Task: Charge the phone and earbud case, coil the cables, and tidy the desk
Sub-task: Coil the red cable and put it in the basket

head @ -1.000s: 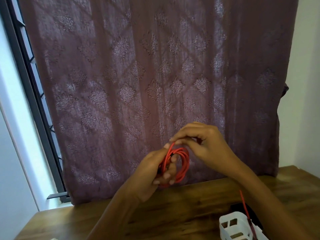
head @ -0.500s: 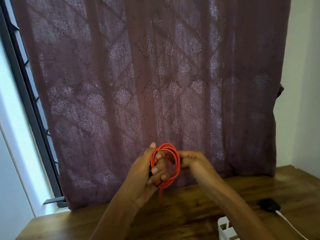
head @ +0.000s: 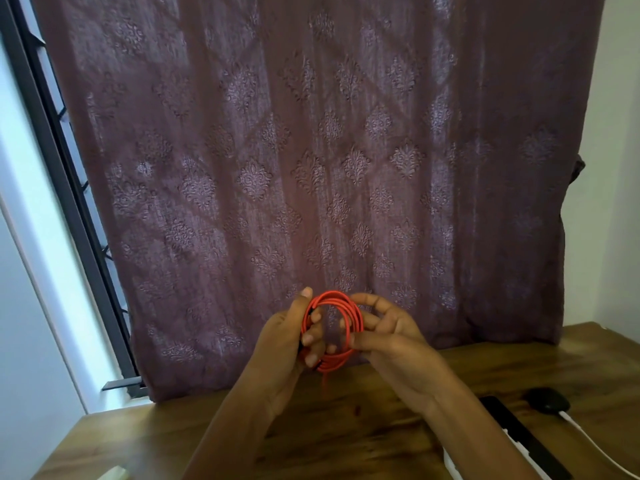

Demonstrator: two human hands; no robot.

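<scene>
Red cable (head: 354, 317): coiled, gripped by left hand (head: 287, 341), pinched by right hand (head: 391, 336).
Cable ends: cannot be made out.
Black device (head: 519, 434): partly covered by forearm (head: 467, 420).

Above the brown wooden desk (head: 349, 431), the left grip (head: 285, 342) holds a coil of thin red cable (head: 357, 318) upright, with its fingers curled through the loops. The right grip (head: 393, 337) pinches the coil's opposite side. A short red tail hangs below the coil. A patterned mauve curtain (head: 311, 168) hangs behind. A small black oval object (head: 547, 400) lies at the desk's right.
</scene>
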